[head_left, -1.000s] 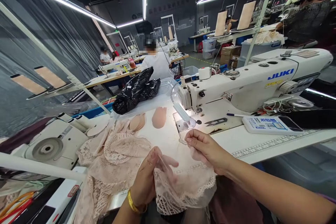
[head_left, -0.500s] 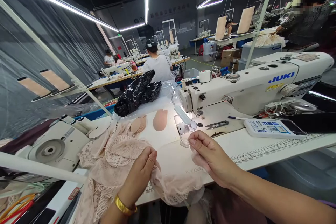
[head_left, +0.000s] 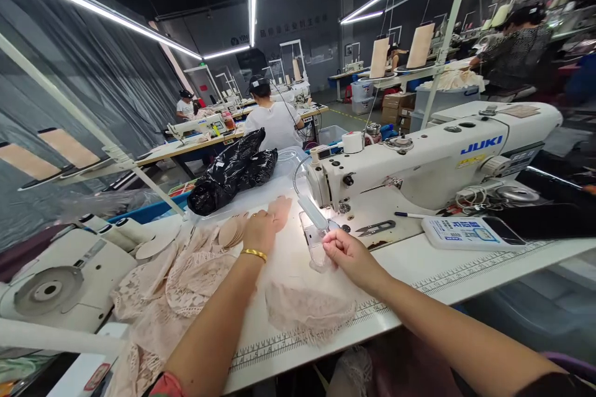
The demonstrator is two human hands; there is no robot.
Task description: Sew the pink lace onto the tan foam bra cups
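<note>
My left hand (head_left: 261, 232), with a gold bangle at the wrist, reaches over the sewing table to a rounded beige fabric piece (head_left: 281, 211). Its fingers are blurred and partly hidden, so I cannot tell whether they grip the piece. A small stack of similar beige pieces (head_left: 229, 232) lies just left of that hand. My right hand (head_left: 345, 254) is closed in a pinch on sheer beige lace fabric (head_left: 319, 260) beside the presser foot of the sewing machine (head_left: 410, 164). More of the lace (head_left: 310, 313) lies at the table's front edge.
Thread snips (head_left: 376, 227), a pen (head_left: 410, 215) and a phone-like white case (head_left: 470, 232) lie right of the needle. Bunched lace (head_left: 195, 279) covers the left side. A black plastic bag (head_left: 233, 167) sits behind. A person in white (head_left: 272, 121) works farther off.
My left hand has let go of the lace and moved up and forward to the beige piece. The lace now lies flatter on the table. The view has shifted slightly.
</note>
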